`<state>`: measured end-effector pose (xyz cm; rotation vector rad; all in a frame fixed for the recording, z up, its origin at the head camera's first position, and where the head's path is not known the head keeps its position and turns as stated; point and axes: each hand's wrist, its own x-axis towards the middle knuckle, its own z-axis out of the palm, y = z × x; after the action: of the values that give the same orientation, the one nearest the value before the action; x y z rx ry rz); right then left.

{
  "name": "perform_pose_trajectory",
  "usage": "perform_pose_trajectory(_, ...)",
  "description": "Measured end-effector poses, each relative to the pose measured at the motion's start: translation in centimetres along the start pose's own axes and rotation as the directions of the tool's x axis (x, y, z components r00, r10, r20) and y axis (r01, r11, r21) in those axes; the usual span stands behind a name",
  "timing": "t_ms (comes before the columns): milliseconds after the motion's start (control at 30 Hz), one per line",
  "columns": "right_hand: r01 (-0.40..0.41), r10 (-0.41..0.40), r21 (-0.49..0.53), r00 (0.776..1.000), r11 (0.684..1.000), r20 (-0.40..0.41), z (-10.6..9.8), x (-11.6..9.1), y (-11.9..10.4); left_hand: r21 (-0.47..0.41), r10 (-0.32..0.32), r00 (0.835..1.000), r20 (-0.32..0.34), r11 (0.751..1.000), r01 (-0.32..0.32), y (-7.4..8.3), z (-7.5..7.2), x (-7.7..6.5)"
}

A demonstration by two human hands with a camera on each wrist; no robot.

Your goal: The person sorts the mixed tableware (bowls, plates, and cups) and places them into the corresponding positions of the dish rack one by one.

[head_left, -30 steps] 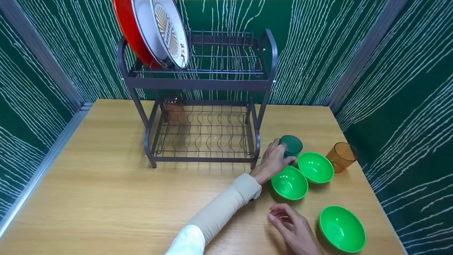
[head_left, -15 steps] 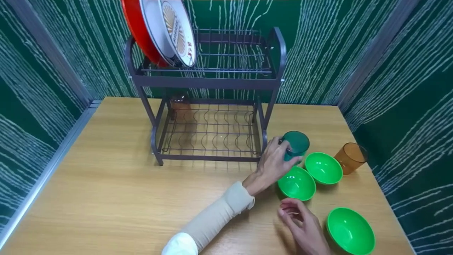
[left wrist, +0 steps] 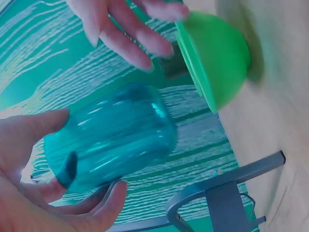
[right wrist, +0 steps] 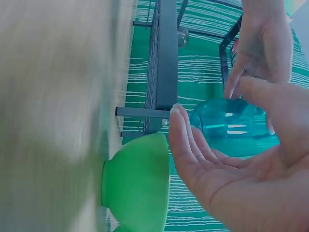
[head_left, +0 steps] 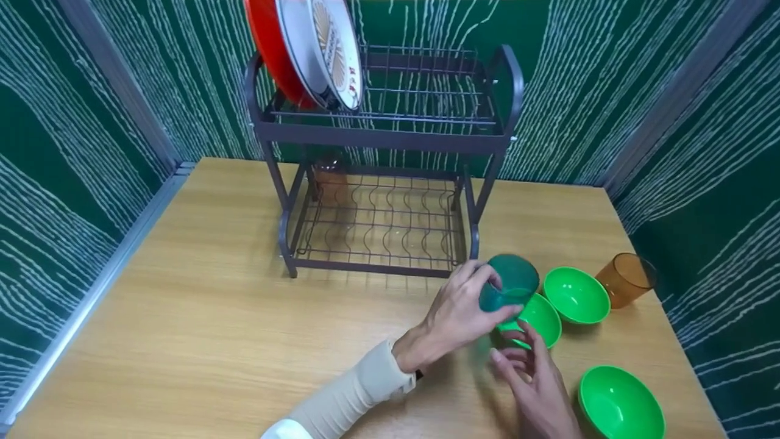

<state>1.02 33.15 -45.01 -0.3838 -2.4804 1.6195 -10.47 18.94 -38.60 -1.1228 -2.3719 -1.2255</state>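
Observation:
A clear teal cup [head_left: 512, 283] is gripped near its rim by my left hand [head_left: 460, 308], thumb on one side and fingers on the other. In the left wrist view the teal cup [left wrist: 116, 137] is raised off the table and tilted. My right hand [head_left: 539, 384] is just below it with loosely bent fingers, holding nothing; the right wrist view has the palm [right wrist: 241, 188] beside the cup [right wrist: 231, 128]. A green bowl [head_left: 542, 323] sits directly behind the hands, partly hidden by them. Against it stands a second green bowl [head_left: 576, 296].
A dark two-tier dish rack [head_left: 384, 140] stands at the back. Its upper tier carries a red plate [head_left: 274, 55] and white patterned plates [head_left: 341, 61]; a brownish cup [head_left: 331, 180] is on the lower tier. An orange cup [head_left: 624, 280] and a third green bowl [head_left: 621, 402] are at right.
My left hand has lifted the teal cup from the table beside the bowls and brought it nearer to me, towards the right hand. The head view has shifted left.

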Motion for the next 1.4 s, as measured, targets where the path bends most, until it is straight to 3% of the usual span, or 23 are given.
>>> perform_pose_trajectory(167,0.018,-0.018,0.000,1.000,1.000,0.020,0.2,0.3,-0.2,0.007,0.000,0.999,0.040,1.000,0.000,0.2,-0.8,-1.2)
perform_pose_trajectory(333,0.012,-0.011,-0.016,0.998,1.000,0.054,0.4,0.6,-0.4,-0.041,-0.024,0.997,0.078,0.999,0.027,0.1,-1.5,-2.0)
perform_pose_trajectory(533,0.081,-0.082,0.006,0.992,0.997,0.097,1.0,0.9,-0.7,-0.150,-0.072,0.986,0.153,0.984,0.095,-0.1,-2.1,-2.6)
perform_pose_trajectory(733,0.111,-0.109,-0.006,0.987,0.994,0.115,2.0,1.3,-1.5,-0.106,-0.155,0.967,0.204,0.978,0.179,-0.4,-3.2,-3.3)
perform_pose_trajectory(867,0.132,-0.132,0.005,0.985,0.991,0.110,2.6,1.7,-2.2,-0.138,-0.211,0.952,0.220,0.960,0.245,-1.0,-3.8,-3.7)
perform_pose_trajectory(1200,0.151,-0.149,0.005,0.967,0.989,0.209,3.5,2.8,-3.6,-0.240,-0.239,0.940,0.244,0.924,0.297,-2.7,-4.9,-4.1)
perform_pose_trajectory(1400,0.185,-0.188,0.032,0.958,0.982,0.215,4.0,3.4,-3.8,-0.187,-0.302,0.926,0.226,0.919,0.346,-3.9,-6.0,-4.4)
